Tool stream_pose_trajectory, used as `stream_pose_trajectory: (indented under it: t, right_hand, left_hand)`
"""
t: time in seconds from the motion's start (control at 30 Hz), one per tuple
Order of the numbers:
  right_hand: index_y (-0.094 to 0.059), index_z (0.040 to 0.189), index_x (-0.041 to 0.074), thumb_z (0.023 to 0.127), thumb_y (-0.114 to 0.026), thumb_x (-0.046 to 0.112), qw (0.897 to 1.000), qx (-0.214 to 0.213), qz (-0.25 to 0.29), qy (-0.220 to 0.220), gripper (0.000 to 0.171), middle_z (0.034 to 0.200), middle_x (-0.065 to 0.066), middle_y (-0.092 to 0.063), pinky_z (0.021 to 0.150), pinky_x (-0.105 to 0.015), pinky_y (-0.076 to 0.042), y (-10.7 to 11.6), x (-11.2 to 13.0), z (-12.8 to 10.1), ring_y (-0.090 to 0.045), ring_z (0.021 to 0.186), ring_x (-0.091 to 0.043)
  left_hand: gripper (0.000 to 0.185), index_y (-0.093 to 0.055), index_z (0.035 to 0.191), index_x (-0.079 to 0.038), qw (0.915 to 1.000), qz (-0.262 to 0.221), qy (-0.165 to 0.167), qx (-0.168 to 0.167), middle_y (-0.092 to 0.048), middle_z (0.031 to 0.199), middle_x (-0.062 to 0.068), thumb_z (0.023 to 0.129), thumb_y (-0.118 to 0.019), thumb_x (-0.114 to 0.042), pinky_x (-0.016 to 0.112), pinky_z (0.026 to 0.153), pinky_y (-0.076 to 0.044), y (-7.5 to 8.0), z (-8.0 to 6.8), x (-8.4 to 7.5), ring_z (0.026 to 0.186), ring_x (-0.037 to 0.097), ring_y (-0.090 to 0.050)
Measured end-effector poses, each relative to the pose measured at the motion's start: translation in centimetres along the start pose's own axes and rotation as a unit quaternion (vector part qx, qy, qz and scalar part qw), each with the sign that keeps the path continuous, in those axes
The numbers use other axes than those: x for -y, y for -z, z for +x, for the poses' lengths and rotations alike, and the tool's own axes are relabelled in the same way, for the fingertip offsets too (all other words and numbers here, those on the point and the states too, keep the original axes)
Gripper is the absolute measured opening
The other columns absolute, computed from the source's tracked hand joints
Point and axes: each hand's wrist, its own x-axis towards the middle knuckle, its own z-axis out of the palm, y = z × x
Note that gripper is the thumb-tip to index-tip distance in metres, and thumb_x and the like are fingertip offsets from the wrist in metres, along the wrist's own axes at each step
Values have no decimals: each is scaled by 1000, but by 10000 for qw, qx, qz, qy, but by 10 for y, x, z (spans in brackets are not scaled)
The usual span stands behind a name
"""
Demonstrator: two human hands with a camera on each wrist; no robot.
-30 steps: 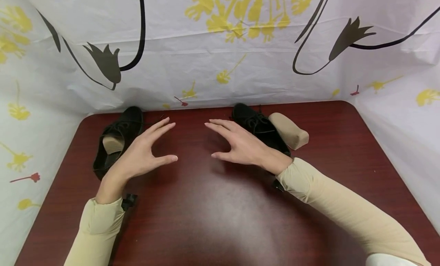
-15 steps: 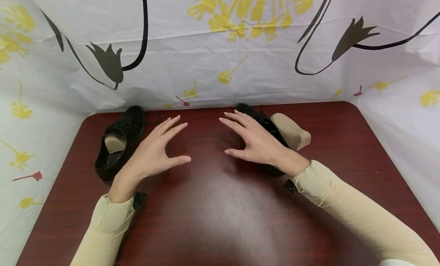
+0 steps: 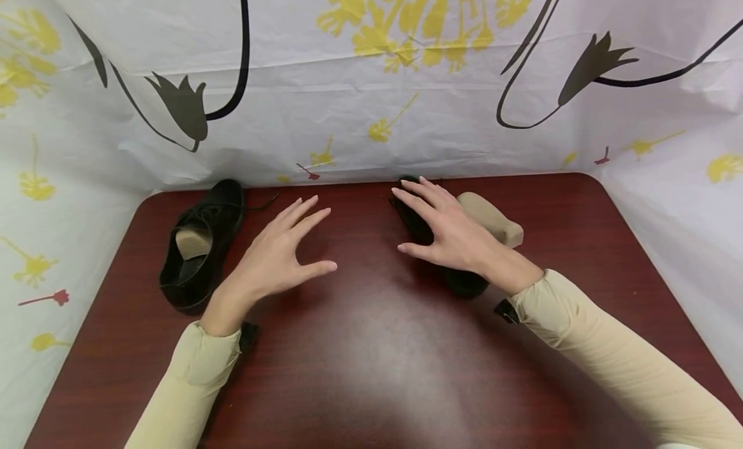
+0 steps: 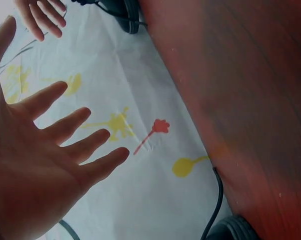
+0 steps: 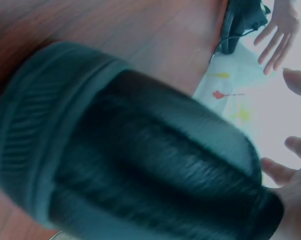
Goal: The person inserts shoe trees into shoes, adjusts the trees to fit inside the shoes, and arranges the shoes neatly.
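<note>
A black lace-up shoe (image 3: 191, 288) lies at the table's back left, a beige block-like insert (image 3: 193, 244) inside its opening. My left hand (image 3: 275, 255) hovers to the right of it, fingers and thumb spread and nothing held. At the back, right of centre, a second black lace-up shoe (image 3: 466, 283) is mostly hidden under my right hand (image 3: 455, 233), which is also spread with nothing in it. The right wrist view shows this shoe's heel (image 5: 25, 135) close up. Just right of it rests a beige foot-shaped form (image 3: 487, 213), partly covered by the hand.
The dark red table (image 3: 360, 359) has rounded back corners. White sheeting (image 3: 325, 126) printed with yellow, red and dark flowers rises behind it and on both sides. A loose shoelace (image 3: 264, 205) trails right from the left shoe. Dark wrist cameras (image 3: 507, 310) sit under the sleeves.
Both hands have drifted to the right, still spread. The right hand now covers more of the right shoe and part of the beige form. The left hand has uncovered more of the left shoe.
</note>
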Motion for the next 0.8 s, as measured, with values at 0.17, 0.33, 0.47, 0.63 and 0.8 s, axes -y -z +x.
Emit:
stream_pose_trajectory:
  t: [0.17,0.33,0.47,0.63,0.8]
  right_hand:
    - [-36,155,15,84,-80,38,9998,30,129,-146,87,157,-13,-33,119,-54,-15,2,-7,-7,-23,147,-40]
    - [-36,155,16,83,-80,41,9996,51,93,-270,88,157,-12,-34,118,-55,-18,4,-14,-13,-24,147,-40]
    - [-38,154,15,82,-81,40,9996,17,9,-285,88,157,-13,-35,117,-54,-20,7,-20,-17,-25,147,-39]
    - [-39,154,16,81,-81,42,9989,50,-120,-448,88,155,-12,-38,114,-56,-26,13,-27,-25,-28,146,-36]
    - [-36,156,20,83,-80,43,9959,266,70,-866,88,157,-9,-35,113,-57,-27,21,-32,-37,-25,147,-33]
  left_hand:
    - [90,-40,154,-26,9998,188,-17,99,-23,163,-1,80,-72,-66,54,116,-25,-7,4,-3,151,29,-17]
    - [91,-38,155,-26,9994,285,58,184,-21,164,0,81,-69,-68,52,118,-20,-11,7,-5,151,30,-15]
    - [86,-37,155,-25,9996,185,108,179,-20,164,0,86,-63,-67,51,119,-19,-15,11,-7,151,30,-16]
    - [80,-39,154,-23,9998,110,96,129,-24,163,2,89,-62,-63,50,118,-21,-22,16,-11,150,30,-20]
    - [78,-40,154,-23,9999,2,5,129,-25,163,-1,90,-63,-62,50,117,-24,-27,21,-18,150,27,-21]
